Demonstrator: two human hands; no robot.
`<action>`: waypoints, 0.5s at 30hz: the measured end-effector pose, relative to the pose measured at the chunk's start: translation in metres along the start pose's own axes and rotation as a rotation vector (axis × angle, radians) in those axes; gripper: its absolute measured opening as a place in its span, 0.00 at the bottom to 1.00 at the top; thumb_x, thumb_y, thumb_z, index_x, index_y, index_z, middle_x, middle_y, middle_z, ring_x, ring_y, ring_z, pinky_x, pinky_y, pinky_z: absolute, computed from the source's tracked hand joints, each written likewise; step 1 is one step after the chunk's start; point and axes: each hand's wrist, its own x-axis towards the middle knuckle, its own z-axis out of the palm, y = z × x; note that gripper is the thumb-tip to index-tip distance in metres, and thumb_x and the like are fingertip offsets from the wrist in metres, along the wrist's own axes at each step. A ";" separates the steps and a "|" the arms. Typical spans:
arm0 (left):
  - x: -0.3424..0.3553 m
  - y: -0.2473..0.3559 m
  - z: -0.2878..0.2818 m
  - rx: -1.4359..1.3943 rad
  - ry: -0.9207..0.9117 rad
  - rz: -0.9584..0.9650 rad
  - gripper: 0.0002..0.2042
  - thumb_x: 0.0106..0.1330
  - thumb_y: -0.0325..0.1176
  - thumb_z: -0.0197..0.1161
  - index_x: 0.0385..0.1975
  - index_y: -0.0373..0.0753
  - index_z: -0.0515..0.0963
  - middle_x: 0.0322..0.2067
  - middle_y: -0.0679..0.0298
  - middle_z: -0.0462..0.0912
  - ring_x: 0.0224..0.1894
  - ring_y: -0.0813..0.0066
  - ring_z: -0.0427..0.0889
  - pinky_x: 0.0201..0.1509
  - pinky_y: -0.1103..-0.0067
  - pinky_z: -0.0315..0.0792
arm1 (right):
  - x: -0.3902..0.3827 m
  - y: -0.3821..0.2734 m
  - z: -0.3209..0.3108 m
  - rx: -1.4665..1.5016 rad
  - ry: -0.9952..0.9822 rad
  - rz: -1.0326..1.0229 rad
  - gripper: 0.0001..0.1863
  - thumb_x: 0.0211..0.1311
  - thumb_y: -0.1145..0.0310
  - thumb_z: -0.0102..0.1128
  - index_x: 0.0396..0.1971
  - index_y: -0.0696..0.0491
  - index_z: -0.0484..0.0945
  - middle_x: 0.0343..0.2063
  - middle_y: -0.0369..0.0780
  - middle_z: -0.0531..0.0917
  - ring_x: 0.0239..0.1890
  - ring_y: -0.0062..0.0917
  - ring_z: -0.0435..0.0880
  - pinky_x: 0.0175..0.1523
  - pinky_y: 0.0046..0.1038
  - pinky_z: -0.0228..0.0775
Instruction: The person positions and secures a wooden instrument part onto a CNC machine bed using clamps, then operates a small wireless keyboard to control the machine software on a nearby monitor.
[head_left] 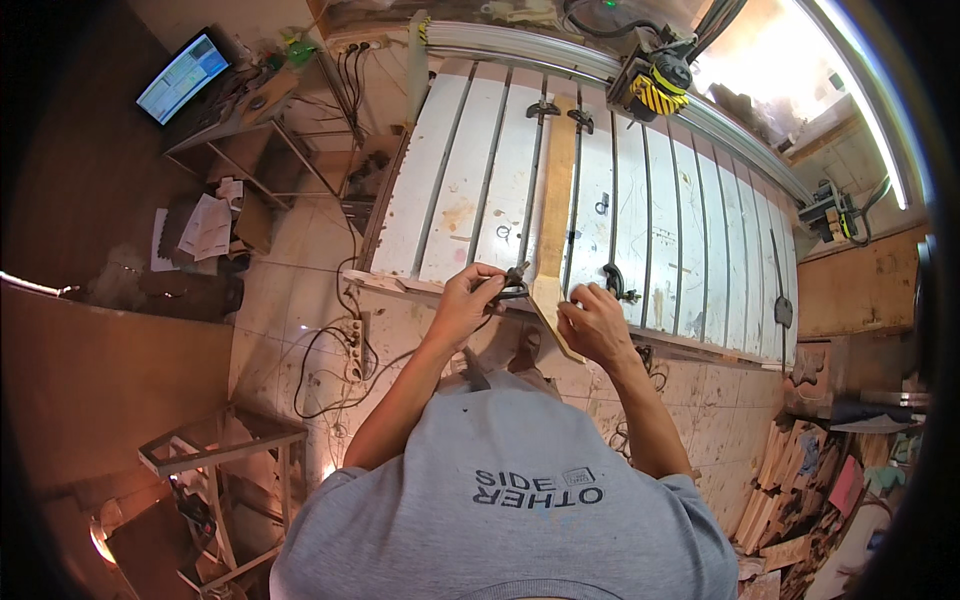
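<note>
My left hand (470,300) grips a black clamp (515,288) with a metal bolt at the table's front edge, just left of a long wooden board (555,200). My right hand (595,320) has its fingers curled beside the board's right edge near its shaped front end; what they hold, if anything, is hidden. The board lies lengthwise on the white slotted bed (450,190), its front end overhanging the edge. Two black clamps (543,109) flank its far end. Another black clamp (615,280) sits right of my right hand.
A rail with a machine head (655,80) spans the bed's back. A monitor (183,75) and metal-framed desk stand left. A metal-framed stand (220,450) is at lower left. Power strip and cables (354,345) lie on the floor. Wood offcuts (790,470) pile at lower right.
</note>
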 end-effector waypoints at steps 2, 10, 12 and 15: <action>-0.002 -0.001 -0.006 0.005 0.017 0.001 0.06 0.74 0.31 0.62 0.43 0.35 0.80 0.35 0.66 0.82 0.31 0.83 0.80 0.35 0.85 0.76 | -0.004 0.000 0.003 0.011 0.054 0.039 0.32 0.55 0.75 0.67 0.64 0.47 0.77 0.30 0.41 0.77 0.33 0.35 0.80 0.38 0.35 0.75; -0.016 -0.001 -0.005 0.065 -0.002 -0.014 0.07 0.74 0.30 0.62 0.44 0.34 0.80 0.36 0.66 0.83 0.32 0.83 0.80 0.36 0.85 0.77 | 0.043 -0.063 -0.024 0.161 0.111 0.104 0.36 0.56 0.78 0.64 0.68 0.47 0.73 0.34 0.41 0.78 0.29 0.32 0.79 0.35 0.33 0.76; -0.018 0.000 -0.006 0.034 -0.011 -0.024 0.07 0.75 0.30 0.62 0.44 0.34 0.80 0.36 0.66 0.83 0.32 0.83 0.80 0.36 0.84 0.78 | 0.042 -0.064 -0.022 0.117 0.100 0.026 0.31 0.50 0.79 0.65 0.60 0.50 0.79 0.31 0.40 0.77 0.28 0.33 0.79 0.35 0.33 0.76; -0.017 0.001 -0.013 -0.056 -0.017 -0.061 0.06 0.75 0.31 0.61 0.44 0.35 0.79 0.37 0.65 0.83 0.32 0.82 0.80 0.36 0.84 0.78 | 0.007 -0.038 -0.009 0.037 0.143 -0.012 0.18 0.50 0.81 0.65 0.44 0.56 0.84 0.26 0.39 0.75 0.26 0.31 0.77 0.31 0.31 0.73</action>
